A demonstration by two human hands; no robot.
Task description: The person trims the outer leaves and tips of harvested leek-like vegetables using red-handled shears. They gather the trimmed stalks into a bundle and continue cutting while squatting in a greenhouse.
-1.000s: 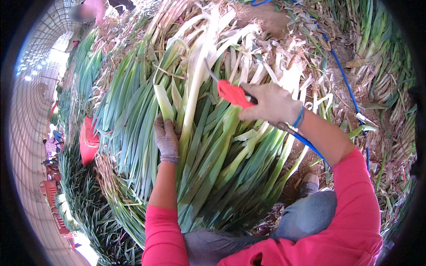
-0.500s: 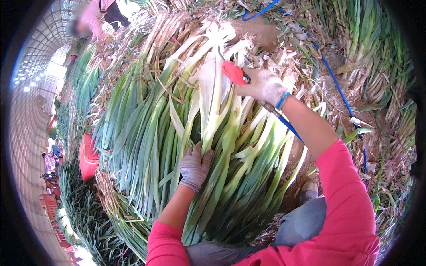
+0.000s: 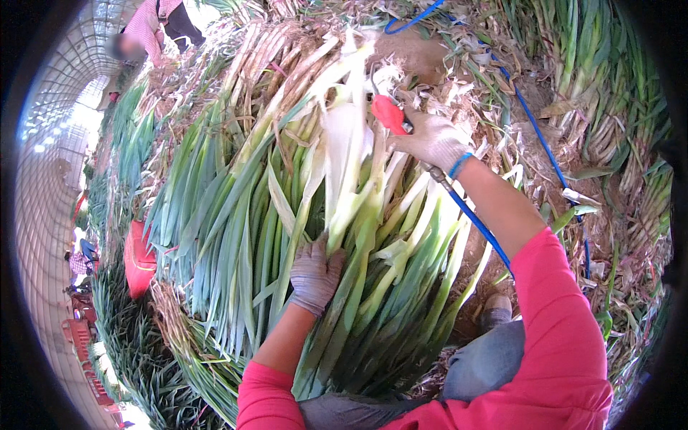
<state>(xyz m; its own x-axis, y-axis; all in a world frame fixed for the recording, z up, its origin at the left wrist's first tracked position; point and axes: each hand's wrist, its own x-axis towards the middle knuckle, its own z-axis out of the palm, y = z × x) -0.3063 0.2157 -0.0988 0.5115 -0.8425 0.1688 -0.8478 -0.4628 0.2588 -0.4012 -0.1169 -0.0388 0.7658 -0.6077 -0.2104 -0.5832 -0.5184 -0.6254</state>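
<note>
My gloved left hand (image 3: 316, 275) is closed around the green part of a thick leek (image 3: 349, 161), whose pale end points away from me. Loose, whitish outer skin spreads wide along that pale end. In my gloved right hand (image 3: 433, 139) is a red air blow gun (image 3: 389, 113), with a blue hose (image 3: 479, 223) joined to it by a metal fitting below my palm. Its thin nozzle stands just right of the leek's pale end. Under and around both hands lies a thick layer of other leeks (image 3: 236, 208), leaves toward me.
More leeks are heaped at the far right (image 3: 602, 79). Dry peelings and bare soil (image 3: 412, 54) lie ahead, where another blue hose (image 3: 534, 115) runs. On the left are a red bag (image 3: 140, 259), red crates (image 3: 77, 333) and a bending person (image 3: 147, 32).
My right hand and the blow gun have shifted slightly right and toward me, away from the leek. The leek's pale skin has changed shape. My left hand has barely moved.
</note>
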